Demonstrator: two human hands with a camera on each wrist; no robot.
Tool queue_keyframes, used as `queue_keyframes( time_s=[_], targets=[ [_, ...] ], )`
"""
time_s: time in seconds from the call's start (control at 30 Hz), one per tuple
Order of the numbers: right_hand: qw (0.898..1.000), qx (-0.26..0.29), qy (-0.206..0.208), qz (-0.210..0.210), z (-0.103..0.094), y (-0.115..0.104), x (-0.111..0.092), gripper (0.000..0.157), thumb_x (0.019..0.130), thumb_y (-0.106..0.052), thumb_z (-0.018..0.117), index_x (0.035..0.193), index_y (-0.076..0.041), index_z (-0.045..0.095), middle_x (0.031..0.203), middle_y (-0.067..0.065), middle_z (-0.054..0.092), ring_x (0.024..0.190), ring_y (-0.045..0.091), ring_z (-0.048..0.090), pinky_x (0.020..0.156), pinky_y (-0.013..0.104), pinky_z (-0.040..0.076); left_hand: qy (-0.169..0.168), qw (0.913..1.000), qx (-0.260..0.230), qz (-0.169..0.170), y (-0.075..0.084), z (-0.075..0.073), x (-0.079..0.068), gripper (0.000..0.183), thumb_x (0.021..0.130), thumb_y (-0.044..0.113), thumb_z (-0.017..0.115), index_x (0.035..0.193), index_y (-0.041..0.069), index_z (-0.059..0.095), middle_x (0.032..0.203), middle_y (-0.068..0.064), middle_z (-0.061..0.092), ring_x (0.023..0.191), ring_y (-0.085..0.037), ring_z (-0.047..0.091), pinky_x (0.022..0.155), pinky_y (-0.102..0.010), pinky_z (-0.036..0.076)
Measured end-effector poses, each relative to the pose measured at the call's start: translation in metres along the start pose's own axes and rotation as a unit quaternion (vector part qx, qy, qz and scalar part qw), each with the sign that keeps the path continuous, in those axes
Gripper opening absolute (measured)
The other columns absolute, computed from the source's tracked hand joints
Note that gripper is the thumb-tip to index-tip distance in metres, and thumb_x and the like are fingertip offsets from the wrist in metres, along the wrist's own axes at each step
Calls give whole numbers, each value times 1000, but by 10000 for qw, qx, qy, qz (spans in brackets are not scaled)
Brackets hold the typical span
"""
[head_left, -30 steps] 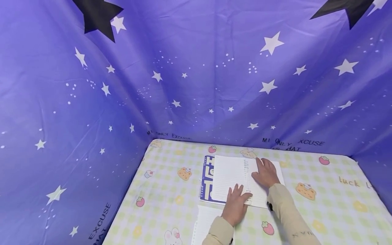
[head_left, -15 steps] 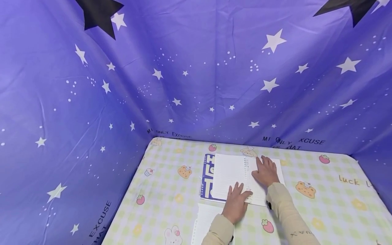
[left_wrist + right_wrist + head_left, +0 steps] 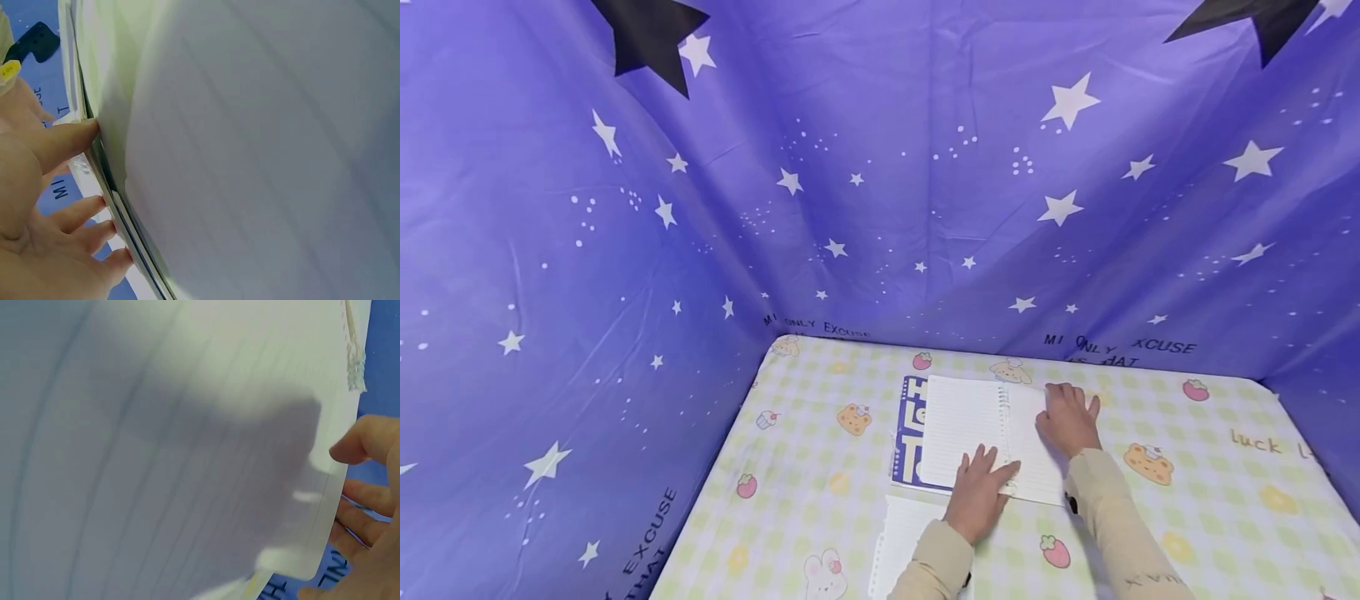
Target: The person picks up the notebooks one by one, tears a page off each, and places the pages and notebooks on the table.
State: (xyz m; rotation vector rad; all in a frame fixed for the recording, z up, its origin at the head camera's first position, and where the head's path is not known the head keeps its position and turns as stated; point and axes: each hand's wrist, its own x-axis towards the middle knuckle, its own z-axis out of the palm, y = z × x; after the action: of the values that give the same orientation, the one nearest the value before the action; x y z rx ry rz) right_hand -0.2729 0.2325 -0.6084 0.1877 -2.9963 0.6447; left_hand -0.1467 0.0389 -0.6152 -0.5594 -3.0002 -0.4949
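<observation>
Right hand (image 3: 1070, 419) has shifted rightward on notebook (image 3: 966, 429); tablecloth (image 3: 1221, 471) reads "luck".

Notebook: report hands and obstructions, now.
Notebook open. Left hand at its near edge, right hand on right page. Lined paper partly hidden by left sleeve; nothing visibly blocking.

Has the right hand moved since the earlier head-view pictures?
Yes, the right hand has shifted rightward across the notebook, closer to the bear print on the tablecloth.
</observation>
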Motion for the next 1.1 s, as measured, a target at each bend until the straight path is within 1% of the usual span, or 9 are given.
queue_keyframes(
  time_s=[0.13, 0.27, 0.33, 0.43, 0.6, 0.73, 0.83, 0.97, 1.1],
  targets=[
    [9998, -44, 204, 1, -10, 9, -7, 46, 86, -4, 56, 130, 12, 52, 127, 35, 51, 121, 53, 41, 102, 80, 21, 9, 10000, 57, -4, -1, 0, 1, 60, 91, 32, 70, 147, 23, 49, 148, -1, 51, 142, -21, 42, 115, -42, 38],
    [9982, -121, 540, -214, -18, 18, -18, 29, 91, -1, 59, 118, 11, 63, 114, 32, 63, 107, 49, 55, 90, 69, 44, 42, 9994, 338, 97, -3, -1, 2, 56, 92, 37, 68, 142, 16, 54, 146, 0, 53, 139, -18, 45, 110, -37, 42],
    [9976, -91, 631, -277, -22, 21, -24, 23, 93, 0, 60, 112, 10, 67, 108, 30, 67, 102, 48, 59, 84, 64, 50, 48, 9985, 483, 245, -4, -3, 4, 53, 92, 39, 68, 139, 16, 57, 145, -1, 54, 137, -19, 46, 105, -35, 44],
    [9985, 121, 458, -264, -26, 23, -32, 22, 96, 0, 57, 114, 8, 68, 110, 30, 67, 105, 49, 60, 91, 62, 49, -62, 9976, 550, 404, -6, -6, 7, 53, 91, 42, 68, 137, 18, 59, 145, -2, 54, 136, -19, 47, 103, -33, 44],
    [9986, 337, 107, -403, -27, 17, -43, 32, 101, -5, 49, 128, 10, 60, 125, 32, 61, 117, 50, 55, 102, 63, 43, -307, 9961, 608, 558, -14, -12, 13, 60, 86, 46, 73, 137, 19, 58, 145, -3, 53, 132, -19, 48, 108, -34, 41],
    [9972, 397, 205, -604, -22, 10, -48, 38, 103, -7, 47, 137, 8, 52, 133, 29, 57, 122, 49, 53, 105, 62, 41, -549, 9957, 585, 464, -23, -18, 20, 76, 81, 54, 75, 144, 18, 51, 150, -4, 48, 139, -23, 42, 116, -41, 34],
    [9958, 416, 338, -745, -19, 6, -53, 39, 101, -4, 49, 140, 2, 52, 136, 25, 57, 124, 46, 53, 106, 60, 41, -847, 9952, 374, 307, -25, -19, 23, 86, 80, 58, 75, 150, 19, 44, 157, -5, 39, 148, -29, 30, 121, -49, 27],
    [9927, 356, 576, -995, -17, -1, -63, 37, 97, 0, 55, 134, 0, 59, 132, 23, 62, 122, 45, 56, 103, 60, 44, -1105, 9937, 49, 175, -21, -19, 25, 91, 78, 60, 74, 152, 20, 41, 162, -9, 29, 151, -38, 19, 120, -61, 21],
    [9899, 204, 676, -1230, -16, -7, -72, 35, 94, 1, 59, 129, 2, 63, 128, 23, 64, 120, 45, 57, 100, 60, 47, -1093, 9936, 270, 55, -14, -18, 26, 93, 75, 66, 73, 152, 25, 42, 162, -9, 30, 150, -41, 20, 117, -64, 23]
  ],
)
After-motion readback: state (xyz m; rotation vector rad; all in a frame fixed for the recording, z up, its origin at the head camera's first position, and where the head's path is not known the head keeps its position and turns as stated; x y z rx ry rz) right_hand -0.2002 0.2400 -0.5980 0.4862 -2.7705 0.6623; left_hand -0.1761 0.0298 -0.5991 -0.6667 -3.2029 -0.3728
